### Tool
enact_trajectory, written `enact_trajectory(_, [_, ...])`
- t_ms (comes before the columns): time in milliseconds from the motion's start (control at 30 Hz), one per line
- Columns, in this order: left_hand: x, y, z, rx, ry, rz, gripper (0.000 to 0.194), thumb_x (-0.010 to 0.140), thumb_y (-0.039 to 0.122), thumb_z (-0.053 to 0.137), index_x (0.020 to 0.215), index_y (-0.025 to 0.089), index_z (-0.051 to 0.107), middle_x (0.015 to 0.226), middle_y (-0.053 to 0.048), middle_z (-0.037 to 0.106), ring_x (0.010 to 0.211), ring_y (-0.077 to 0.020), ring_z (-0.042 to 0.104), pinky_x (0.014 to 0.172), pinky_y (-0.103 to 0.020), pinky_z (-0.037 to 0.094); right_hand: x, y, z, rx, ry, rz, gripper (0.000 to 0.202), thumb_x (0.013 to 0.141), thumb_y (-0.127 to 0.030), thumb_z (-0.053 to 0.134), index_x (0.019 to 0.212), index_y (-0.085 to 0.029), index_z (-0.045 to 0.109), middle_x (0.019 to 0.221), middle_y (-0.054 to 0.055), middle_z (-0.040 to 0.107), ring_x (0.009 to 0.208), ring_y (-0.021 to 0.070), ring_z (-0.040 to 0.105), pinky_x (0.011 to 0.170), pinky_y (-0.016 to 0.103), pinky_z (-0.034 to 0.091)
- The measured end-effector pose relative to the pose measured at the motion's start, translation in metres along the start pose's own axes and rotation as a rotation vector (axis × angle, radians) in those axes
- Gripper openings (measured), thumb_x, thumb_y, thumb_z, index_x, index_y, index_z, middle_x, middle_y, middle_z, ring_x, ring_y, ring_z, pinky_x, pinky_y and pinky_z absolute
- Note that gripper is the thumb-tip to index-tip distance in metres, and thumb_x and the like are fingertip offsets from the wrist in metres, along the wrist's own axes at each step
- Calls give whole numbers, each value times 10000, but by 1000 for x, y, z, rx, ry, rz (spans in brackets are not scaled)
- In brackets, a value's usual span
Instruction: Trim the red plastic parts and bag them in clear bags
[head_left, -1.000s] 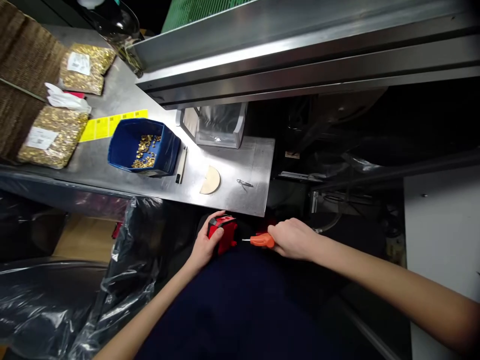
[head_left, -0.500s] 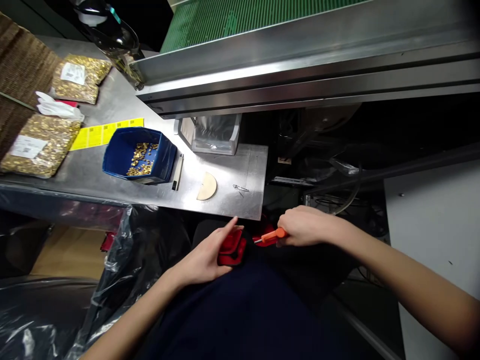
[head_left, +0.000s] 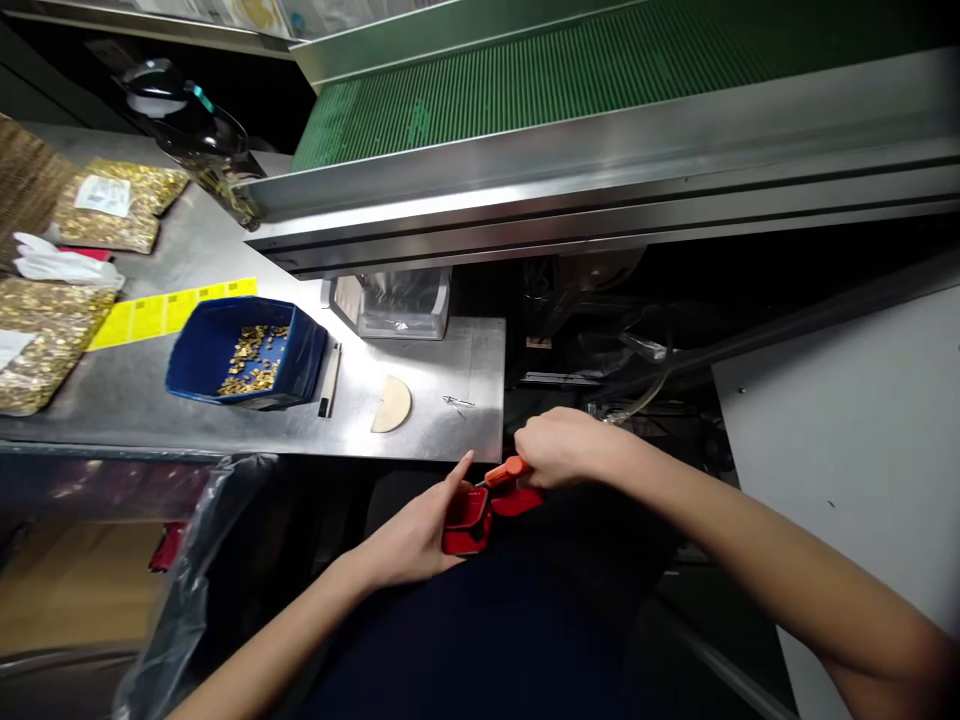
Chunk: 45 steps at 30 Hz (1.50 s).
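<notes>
My left hand (head_left: 411, 530) is wrapped around a small red box-like piece with black edges (head_left: 466, 540), held low in front of my dark clothing. The thumb points up along its side. My right hand (head_left: 559, 447) is closed on an orange-handled tool (head_left: 507, 471) with a short thin metal shaft. The tool points left, and its tip is at the upper right edge of the red piece; whether it touches cannot be made out. Another red part (head_left: 521, 500) shows just below the tool; what it joins is hidden.
On the metal table (head_left: 420, 440) are a blue bin (head_left: 202, 350) of small brass parts, a marker (head_left: 330, 380), a half-round beige piece (head_left: 392, 404), small metal bits (head_left: 457, 402) and a clear bin (head_left: 401, 328). A green conveyor (head_left: 487, 100) runs behind. Bags of brass parts (head_left: 112, 225) lie left.
My right hand has moved left, bringing the orange tool's tip to the red piece. The head view has shifted, so the table things sit lower and further left.
</notes>
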<state>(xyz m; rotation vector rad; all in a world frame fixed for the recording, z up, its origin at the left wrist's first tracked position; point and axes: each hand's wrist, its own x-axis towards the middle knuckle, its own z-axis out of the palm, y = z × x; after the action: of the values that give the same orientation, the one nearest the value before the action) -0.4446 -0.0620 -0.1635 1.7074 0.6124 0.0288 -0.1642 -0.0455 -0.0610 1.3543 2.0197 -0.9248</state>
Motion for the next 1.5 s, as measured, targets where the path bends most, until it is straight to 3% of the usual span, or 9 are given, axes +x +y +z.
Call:
enact_trajectory(167, [-17,-18,10,-966,429,-224,804,908,485,677,1594,306,297,1365,-138,642,1210,-363,652,1080,-570,484,-25,8,19,86,39,-13,360,879,-530,597,745,-219,720,740,42,748,656,220,702,506,280,312])
enact_trajectory(300, [-20,-12,17,-1375,423,-327,765,971,469,611,1613,330,219,1253,-133,716,1101,-350,719,987,-559,555,-25,-10,57,96,132,-99,234,882,-435,624,801,-222,678,722,12,723,636,203,682,519,292,301])
enact_trajectory(400, [-20,-5,16,-1405,407,-384,764,967,437,650,1606,344,242,1307,-143,700,1123,-348,716,949,-496,587,-15,-4,84,41,249,-59,87,812,-237,677,896,-220,664,806,5,706,717,196,669,625,299,400])
enact_trajectory(567, [-20,-2,12,-1426,442,-402,750,932,487,688,1565,273,348,1334,-175,686,1141,-368,708,918,-473,605,13,55,96,-50,460,139,393,904,-133,595,1285,-232,610,1302,137,580,1162,296,542,951,384,401])
enact_trajectory(733, [-19,2,6,-1334,494,-401,736,921,476,703,1547,261,381,1325,-180,693,1122,-363,716,887,-448,610,75,115,76,-125,553,267,442,1040,-172,375,1454,-238,513,1304,177,554,1101,300,535,886,372,411])
enact_trajectory(933, [-40,13,-6,-1477,578,-367,877,910,579,661,1613,273,234,1385,-179,661,1232,-384,656,993,-460,566,140,157,67,-132,596,326,490,1035,-110,320,1492,-192,475,1372,189,532,1016,268,599,804,351,459])
enact_trajectory(1100, [-46,22,-2,-1515,620,-415,873,913,521,685,1619,322,212,1339,-129,699,1194,-383,679,968,-494,579,146,164,85,-92,645,344,547,993,-78,357,1523,-187,436,1380,206,519,1108,292,596,873,365,495])
enact_trajectory(1333, [-5,21,-8,-1432,648,-399,746,945,507,647,1582,291,323,1242,-119,741,1052,-328,746,974,-466,574,125,153,94,34,728,419,659,914,-53,394,1543,-249,372,1438,170,477,1140,297,586,782,330,539])
enact_trajectory(1500, [14,7,-17,-1330,690,-353,685,935,494,667,1529,257,421,1248,-123,736,1038,-311,742,893,-435,602,98,109,80,166,892,542,528,953,-103,348,1478,-111,407,1348,254,475,1141,369,562,897,450,496])
